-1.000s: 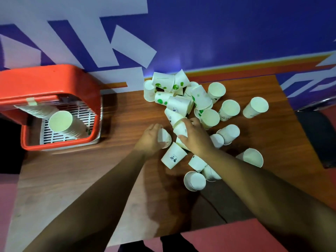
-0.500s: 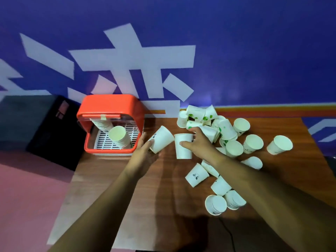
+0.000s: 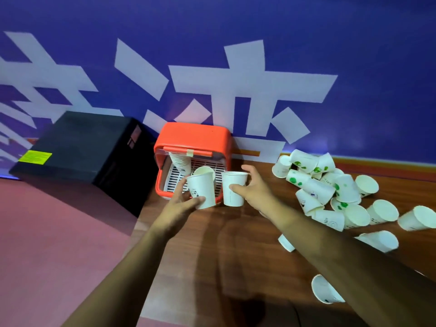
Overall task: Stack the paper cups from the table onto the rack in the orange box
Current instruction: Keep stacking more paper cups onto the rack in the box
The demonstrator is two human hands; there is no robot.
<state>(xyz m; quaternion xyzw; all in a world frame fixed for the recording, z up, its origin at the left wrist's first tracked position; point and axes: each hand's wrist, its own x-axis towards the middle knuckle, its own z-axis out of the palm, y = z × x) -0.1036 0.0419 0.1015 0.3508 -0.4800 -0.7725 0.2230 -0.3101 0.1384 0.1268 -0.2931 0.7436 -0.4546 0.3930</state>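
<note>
Left hand (image 3: 181, 204) has its fingers wrapped round a printed paper cup (image 3: 201, 191), and right hand (image 3: 254, 192) pinches a plain cup (image 3: 234, 188), both upright right in front of the orange box (image 3: 193, 135). Inside the box, stacked cups (image 3: 180, 162) lean on the white rack (image 3: 207, 167). The loose cup pile (image 3: 330, 190) lies on the wooden table (image 3: 236, 256), well to the box's right.

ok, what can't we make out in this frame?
Head view only:
- Cup stack in orange box: top hidden by the box's front bar; count unreadable.
- Rack: front hidden by left-hand cup and right-hand cup.
- Lone cup: mostly behind right forearm.
- Far-right cup: blurred, cut by frame edge.
</note>
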